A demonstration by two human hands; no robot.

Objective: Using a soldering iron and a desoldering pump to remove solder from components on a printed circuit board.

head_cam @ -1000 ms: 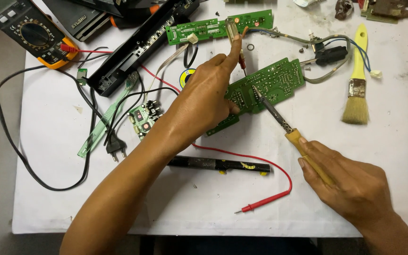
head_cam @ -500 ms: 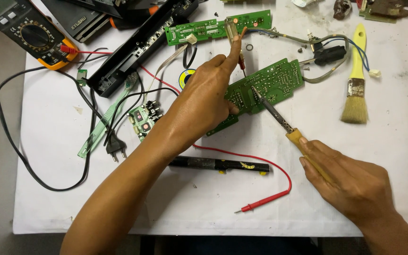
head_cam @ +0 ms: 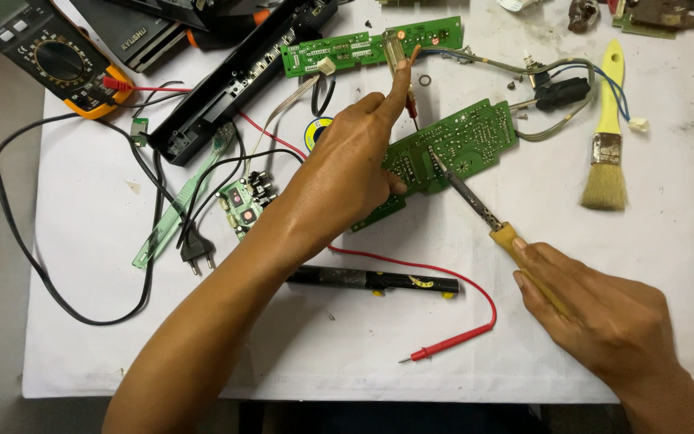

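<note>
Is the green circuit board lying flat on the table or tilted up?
Tilted up: the left hand lifts the green circuit board at one end while the soldering iron touches it.

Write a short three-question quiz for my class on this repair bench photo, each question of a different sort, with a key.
1. True or false: the right hand holds the paintbrush.
2. What does the tip of the soldering iron touch? A) the multimeter B) the green circuit board C) the red probe
3. Fill in: the left hand steadies the board on its ____ end.

Key
1. False: it holds the soldering iron by its yellow handle; the brush lies apart on the white table cover.
2. B
3. Left
</note>
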